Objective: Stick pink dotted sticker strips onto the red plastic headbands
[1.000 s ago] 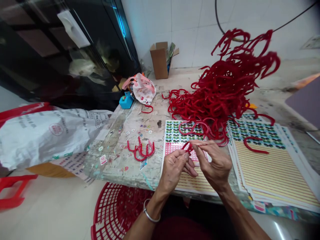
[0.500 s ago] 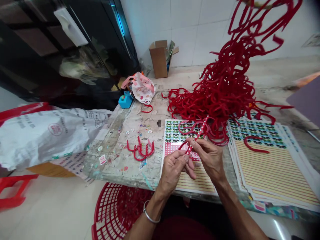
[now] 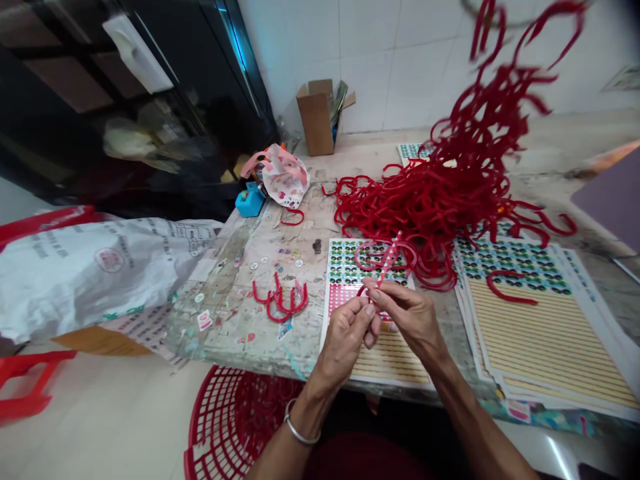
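Observation:
My left hand (image 3: pixel 345 337) is closed in a pinch on a red curved piece (image 3: pixel 361 291), whose arc shows just above the thumb. My right hand (image 3: pixel 407 313), fingertips pressed together beside the left, grips a narrow red strip with white dots (image 3: pixel 389 260). The strip points up and away, its lower end between both hands against the red piece. Beneath the hands lies a printed sticker sheet (image 3: pixel 400 357) with bow-like figures, a pink dotted band and yellow stripes. On its top part rest a few red U-shaped pieces (image 3: pixel 367 256).
A large heap of red curved pieces (image 3: pixel 415 207) covers the back right; more pieces (image 3: pixel 495 113) hang blurred in the air above. Stacked sheets (image 3: pixel 545 333) lie right. Left are loose red pieces (image 3: pixel 287 310), a blue tape dispenser (image 3: pixel 250 200) and a red basket (image 3: pixel 215 413) below.
My hands have shifted slightly left, with the dotted strip now more upright and lower. The airborne red pieces above the heap have dropped and spread apart.

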`<state>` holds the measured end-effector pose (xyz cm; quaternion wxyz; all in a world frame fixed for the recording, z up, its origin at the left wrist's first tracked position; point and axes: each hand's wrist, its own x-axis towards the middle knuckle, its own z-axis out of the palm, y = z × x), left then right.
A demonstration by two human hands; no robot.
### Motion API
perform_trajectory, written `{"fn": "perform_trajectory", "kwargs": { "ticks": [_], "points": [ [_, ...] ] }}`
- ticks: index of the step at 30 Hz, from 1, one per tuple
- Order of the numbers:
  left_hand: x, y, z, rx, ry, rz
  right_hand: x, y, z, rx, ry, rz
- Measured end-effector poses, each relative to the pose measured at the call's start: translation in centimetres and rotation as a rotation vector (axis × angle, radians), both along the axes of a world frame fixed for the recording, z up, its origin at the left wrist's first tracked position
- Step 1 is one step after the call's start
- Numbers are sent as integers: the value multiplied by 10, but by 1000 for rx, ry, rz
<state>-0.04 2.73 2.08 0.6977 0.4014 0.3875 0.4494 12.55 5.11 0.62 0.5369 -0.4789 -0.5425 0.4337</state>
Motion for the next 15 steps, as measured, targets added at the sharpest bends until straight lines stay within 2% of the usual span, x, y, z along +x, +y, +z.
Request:
{"fn": "perform_trajectory", "kwargs": {
  "ticks": [5, 11, 15],
  "points": [
    [-1, -2, -1, -26, -63, -2, -2, 2, -3, -53, 14, -10],
    [0, -4, 0, -55, -74, -28, 0, 5, -3, -185, 306, -32],
    [1, -6, 0, -44, -53, -34, 4, 8, -4, -194, 333, 1]
  ]
}}
